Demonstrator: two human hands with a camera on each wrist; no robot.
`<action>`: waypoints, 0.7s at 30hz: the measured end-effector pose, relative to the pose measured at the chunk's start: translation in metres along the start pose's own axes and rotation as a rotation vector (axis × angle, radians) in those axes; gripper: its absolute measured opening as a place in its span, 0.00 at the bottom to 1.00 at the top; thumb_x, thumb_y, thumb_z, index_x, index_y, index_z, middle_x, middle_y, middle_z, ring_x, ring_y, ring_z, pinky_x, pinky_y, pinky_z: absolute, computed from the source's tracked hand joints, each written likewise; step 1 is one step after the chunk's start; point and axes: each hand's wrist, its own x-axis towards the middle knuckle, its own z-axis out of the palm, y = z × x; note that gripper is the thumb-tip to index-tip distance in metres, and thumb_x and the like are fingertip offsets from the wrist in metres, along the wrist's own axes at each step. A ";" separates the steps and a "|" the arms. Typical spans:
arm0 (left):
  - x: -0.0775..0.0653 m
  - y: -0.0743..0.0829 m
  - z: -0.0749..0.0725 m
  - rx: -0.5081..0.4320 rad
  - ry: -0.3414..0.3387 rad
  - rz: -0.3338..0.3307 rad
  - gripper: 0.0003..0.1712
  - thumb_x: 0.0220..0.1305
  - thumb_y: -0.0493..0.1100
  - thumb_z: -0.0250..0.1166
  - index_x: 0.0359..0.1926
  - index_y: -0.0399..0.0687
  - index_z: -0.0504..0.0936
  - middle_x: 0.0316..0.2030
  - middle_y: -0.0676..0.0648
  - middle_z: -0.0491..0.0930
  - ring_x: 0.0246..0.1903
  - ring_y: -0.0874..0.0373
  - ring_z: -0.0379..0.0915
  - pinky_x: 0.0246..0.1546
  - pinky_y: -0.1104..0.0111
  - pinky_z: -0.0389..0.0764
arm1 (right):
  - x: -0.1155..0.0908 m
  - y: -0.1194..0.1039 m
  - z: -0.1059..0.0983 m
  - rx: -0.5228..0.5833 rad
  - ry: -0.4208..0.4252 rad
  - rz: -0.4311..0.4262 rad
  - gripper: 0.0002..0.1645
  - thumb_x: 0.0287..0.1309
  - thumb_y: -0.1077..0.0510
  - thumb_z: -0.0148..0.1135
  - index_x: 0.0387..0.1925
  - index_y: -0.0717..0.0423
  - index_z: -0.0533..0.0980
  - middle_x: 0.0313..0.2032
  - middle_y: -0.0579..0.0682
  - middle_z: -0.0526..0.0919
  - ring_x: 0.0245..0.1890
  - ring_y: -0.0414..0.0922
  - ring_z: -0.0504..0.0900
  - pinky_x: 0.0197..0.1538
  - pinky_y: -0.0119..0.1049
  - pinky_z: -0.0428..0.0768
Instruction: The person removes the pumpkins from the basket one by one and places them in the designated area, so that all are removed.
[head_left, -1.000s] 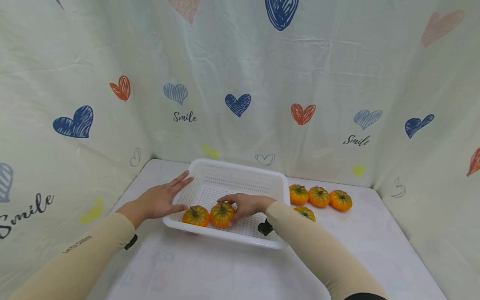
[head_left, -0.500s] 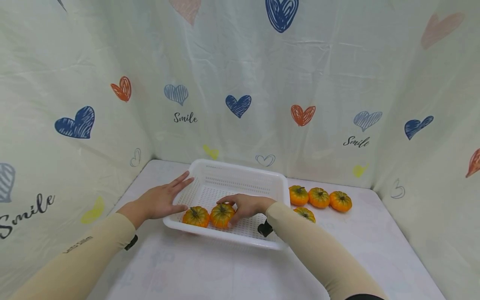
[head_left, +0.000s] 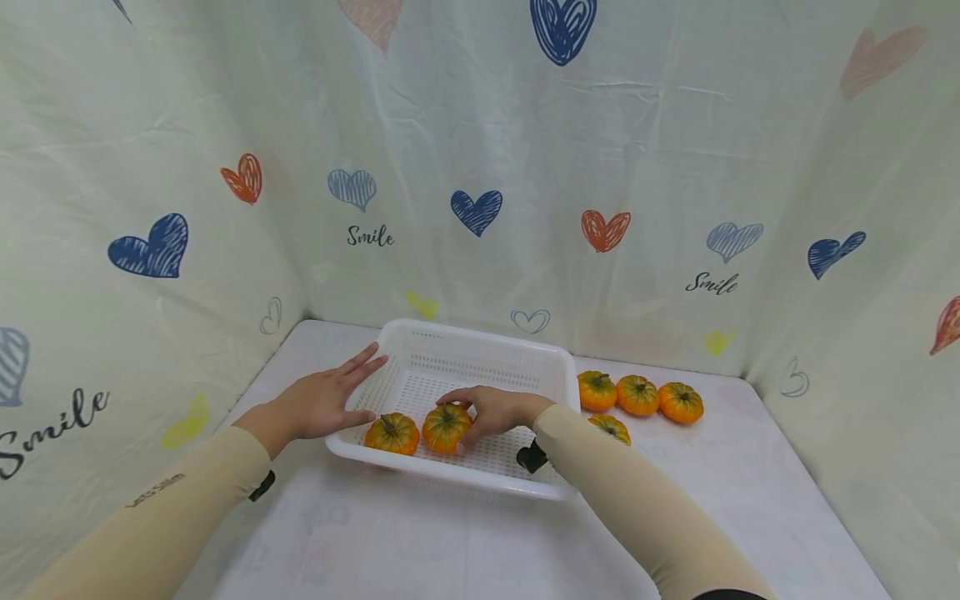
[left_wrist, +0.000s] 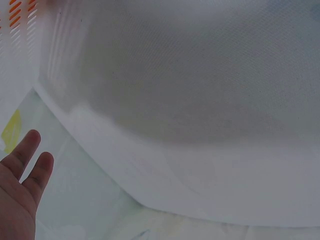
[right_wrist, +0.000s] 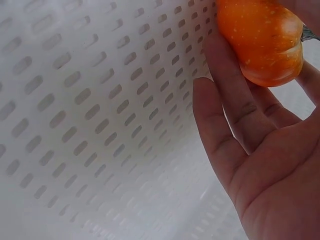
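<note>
The held pumpkin (head_left: pixel 444 429) has shifted very slightly rightward with the right hand (head_left: pixel 497 411), widening the gap to the neighbouring pumpkin (head_left: pixel 392 434). That hand's fingers curve round it; the left hand (head_left: pixel 318 404) spreads its fingers nearly straight at the basket's (head_left: pixel 450 472) left rim, gripping nothing. Two pumpkins are inside; four more pumpkins (head_left: pixel 638 395) are left outside, on the bench (head_left: pixel 405 542).

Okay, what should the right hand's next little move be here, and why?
Probably lift the gripped pumpkin gently upward: the right hand already has its fingers around it inside the basket, the spread left hand is at the basket's left rim, perhaps to steady it, and four other pumpkins sit outside, to the right.
</note>
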 end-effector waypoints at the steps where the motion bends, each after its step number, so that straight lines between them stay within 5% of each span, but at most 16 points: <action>1: 0.000 0.000 0.000 -0.001 0.000 0.001 0.49 0.66 0.65 0.59 0.79 0.53 0.50 0.79 0.46 0.40 0.61 0.34 0.70 0.58 0.40 0.70 | 0.000 0.001 0.000 -0.004 0.003 -0.005 0.44 0.50 0.51 0.78 0.68 0.33 0.70 0.55 0.43 0.74 0.55 0.42 0.70 0.64 0.43 0.70; 21: 0.001 -0.003 0.003 -0.002 0.000 0.010 0.49 0.66 0.65 0.59 0.79 0.54 0.49 0.79 0.45 0.39 0.61 0.34 0.69 0.57 0.39 0.71 | -0.006 -0.003 -0.010 -0.005 0.049 -0.013 0.45 0.50 0.52 0.78 0.70 0.36 0.68 0.59 0.47 0.74 0.58 0.44 0.71 0.66 0.46 0.68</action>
